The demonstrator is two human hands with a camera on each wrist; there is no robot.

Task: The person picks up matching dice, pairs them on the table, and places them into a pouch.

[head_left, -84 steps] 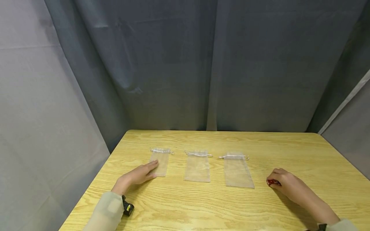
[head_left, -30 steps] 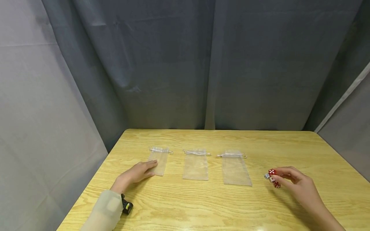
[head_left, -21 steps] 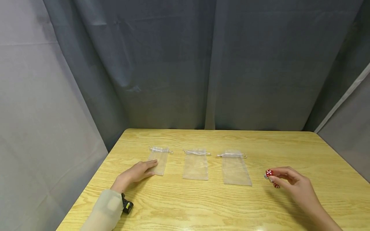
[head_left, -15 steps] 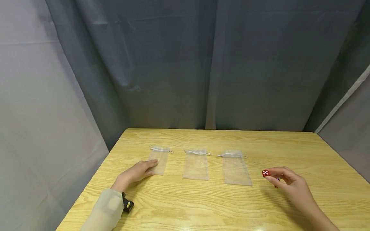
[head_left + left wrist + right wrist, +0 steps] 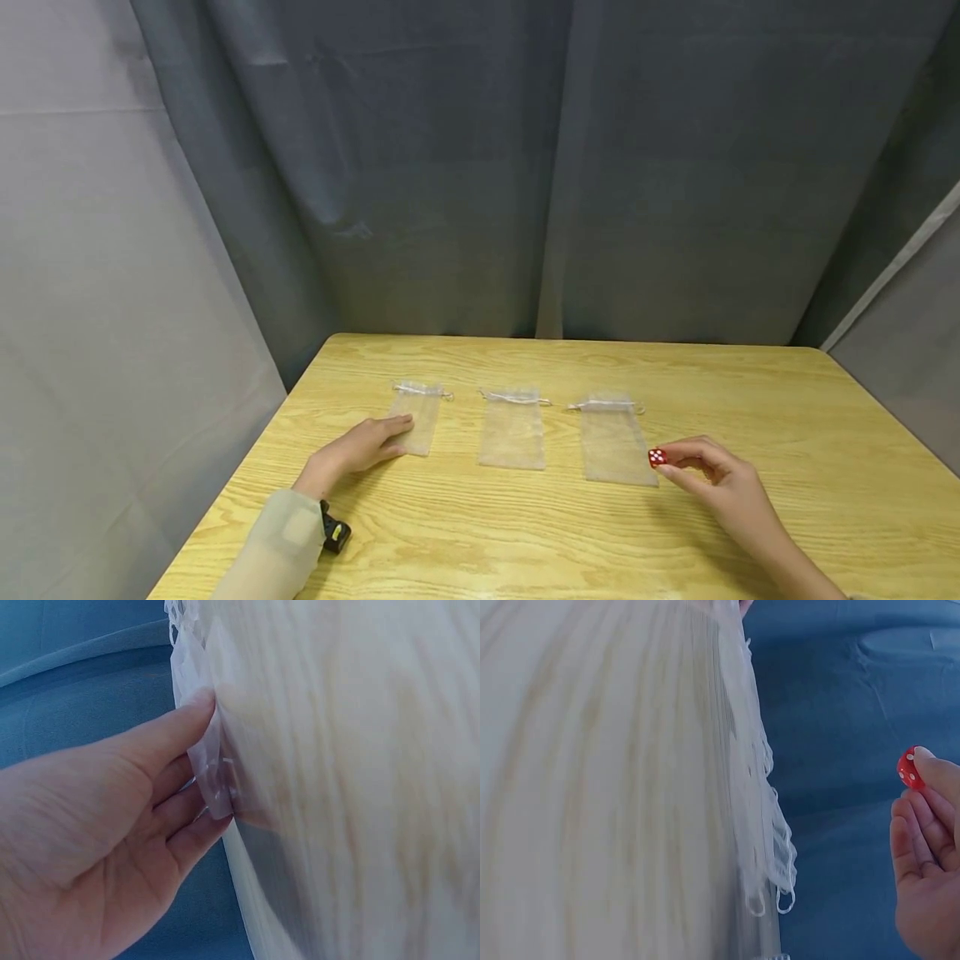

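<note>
In the head view three sheer white drawstring pouches lie in a row: a left pouch (image 5: pixel 424 421), a middle pouch (image 5: pixel 512 433) and a right pouch (image 5: pixel 615 446). My left hand (image 5: pixel 360 448) rests on the left pouch, fingertips on its lower left part; in the left wrist view the fingers and thumb touch the thin pouch fabric (image 5: pixel 216 780). With thumb and forefinger my right hand (image 5: pixel 716 479) pinches a red die with white pips (image 5: pixel 657 457), raised beside the right pouch's lower corner. The right wrist view shows this same die (image 5: pixel 910 768). No other die shows; part of the palm is hidden.
A light wood-grain table (image 5: pixel 487 533) carries the pouches. Behind it hangs a dark grey curtain (image 5: pixel 450 167), with a pale cloth panel (image 5: pixel 90 292) on the left. White drawcord loops (image 5: pixel 780 889) appear in the right wrist view.
My right hand has risen off the table and moved left toward the right pouch. Several red and whitish dice showed at its fingers; now only the red one shows. My left hand stays put.
</note>
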